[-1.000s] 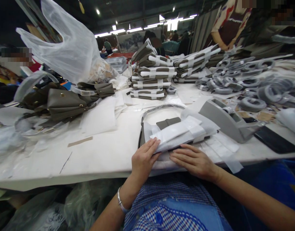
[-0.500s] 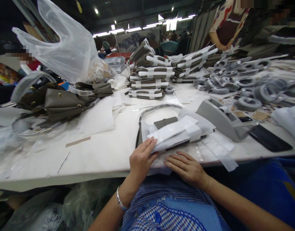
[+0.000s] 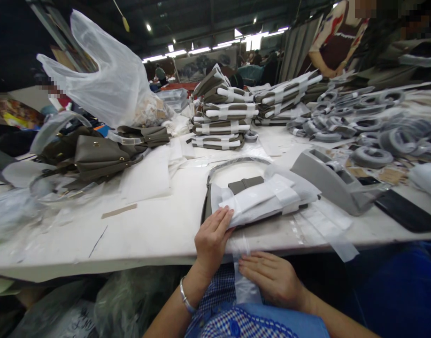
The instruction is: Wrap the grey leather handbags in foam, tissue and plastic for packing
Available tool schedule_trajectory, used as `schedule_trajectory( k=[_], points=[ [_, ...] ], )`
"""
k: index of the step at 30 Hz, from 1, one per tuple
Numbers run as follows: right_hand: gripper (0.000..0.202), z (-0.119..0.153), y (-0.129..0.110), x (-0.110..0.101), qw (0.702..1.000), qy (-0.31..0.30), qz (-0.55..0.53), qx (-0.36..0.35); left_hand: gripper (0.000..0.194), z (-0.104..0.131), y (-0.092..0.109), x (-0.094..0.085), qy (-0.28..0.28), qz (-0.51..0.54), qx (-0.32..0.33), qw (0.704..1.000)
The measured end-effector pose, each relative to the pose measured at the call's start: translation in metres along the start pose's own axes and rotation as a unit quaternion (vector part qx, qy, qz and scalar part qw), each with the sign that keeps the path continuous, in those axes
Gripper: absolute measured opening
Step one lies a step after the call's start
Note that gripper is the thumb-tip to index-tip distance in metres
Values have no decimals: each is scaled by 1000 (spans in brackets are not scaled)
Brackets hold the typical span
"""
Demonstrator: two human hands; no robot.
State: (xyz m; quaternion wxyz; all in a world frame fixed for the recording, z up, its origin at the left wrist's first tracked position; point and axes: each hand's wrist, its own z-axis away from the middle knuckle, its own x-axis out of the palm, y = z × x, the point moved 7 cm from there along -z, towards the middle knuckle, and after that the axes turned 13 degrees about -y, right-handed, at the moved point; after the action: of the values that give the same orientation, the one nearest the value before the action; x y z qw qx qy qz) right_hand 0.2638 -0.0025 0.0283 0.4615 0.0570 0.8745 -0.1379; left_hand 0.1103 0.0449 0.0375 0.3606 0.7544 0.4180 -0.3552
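Note:
A dark grey bag (image 3: 246,184) lies near the table's front edge, partly covered by white wrapping sheets (image 3: 261,199), its handle looped behind it. My left hand (image 3: 213,237) rests on the left end of the wrapping, fingers stretched and close together, thumb under the edge. Below the table edge my right hand (image 3: 273,277) lies flat, fingers extended, against a translucent strip (image 3: 245,281) hanging down from under the bag. A grey tape dispenser (image 3: 333,180) stands just right of the bag.
Behind are stacked wrapped bags (image 3: 224,112). Unwrapped dark bags (image 3: 99,152) and a large clear plastic bag (image 3: 120,84) lie left. At right are wrapped coiled straps (image 3: 370,156) and a black phone-like object (image 3: 407,210). Another person (image 3: 337,42) stands at the back right.
My right hand has moved down off the table edge, and the translucent strip now shows beside it. My left hand stays on the wrapping. The view has shifted slightly.

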Motion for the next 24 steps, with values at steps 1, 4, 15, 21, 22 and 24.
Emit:
schedule_trajectory(
  k=[1,4,15,21,22,24],
  points=[
    [32,0,-3,-1,1000,3,1,0,44,0,1,0,2,-4,2,1000],
    [33,-6,-6,-13,1000,6,-6,-2,43,-1,2,-2,8,-15,8,1000],
    [34,-91,73,-53,997,-17,15,68,34,1,6,-6,28,-29,22,999],
    [20,-108,119,-26,978,-77,6,194,44,3,3,-2,14,-36,22,999],
    [16,-109,124,-23,974,-87,-4,210,47,3,2,-2,8,-26,18,999],
    [13,-111,132,-18,964,-110,-22,240,51,4,-1,-3,-6,5,8,1000]
  ],
)
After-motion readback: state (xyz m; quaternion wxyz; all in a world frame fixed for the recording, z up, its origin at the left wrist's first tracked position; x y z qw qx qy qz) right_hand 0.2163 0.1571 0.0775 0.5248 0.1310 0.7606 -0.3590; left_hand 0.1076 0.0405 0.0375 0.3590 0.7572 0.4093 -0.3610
